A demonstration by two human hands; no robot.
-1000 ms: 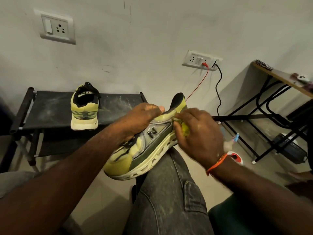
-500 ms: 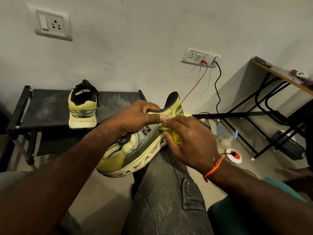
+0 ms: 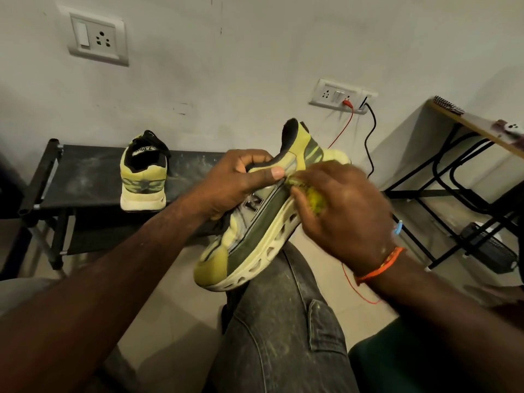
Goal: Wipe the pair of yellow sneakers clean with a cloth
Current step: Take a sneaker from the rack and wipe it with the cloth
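Left hand (image 3: 238, 182) grips the held sneaker (image 3: 255, 222) at its collar, thumb along the side, bracing it on the knee (image 3: 283, 293), probably to steady it. Right hand (image 3: 343, 211), just beside the left thumb, pinches a bunched yellow cloth (image 3: 313, 198) against the heel-side panel. Second sneaker (image 3: 143, 177) waits beyond the left hand on the dusty black rack (image 3: 85, 177), likely next in turn.

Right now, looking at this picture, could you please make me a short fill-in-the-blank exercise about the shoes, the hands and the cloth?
1. The left hand grips the held sneaker at its ____.
2. The right hand presses a ____ cloth on the held sneaker's side.
3. The second sneaker stands on a black ____ by the wall.
4. The held sneaker rests on the person's ____.

Missing words: collar; yellow; rack; knee
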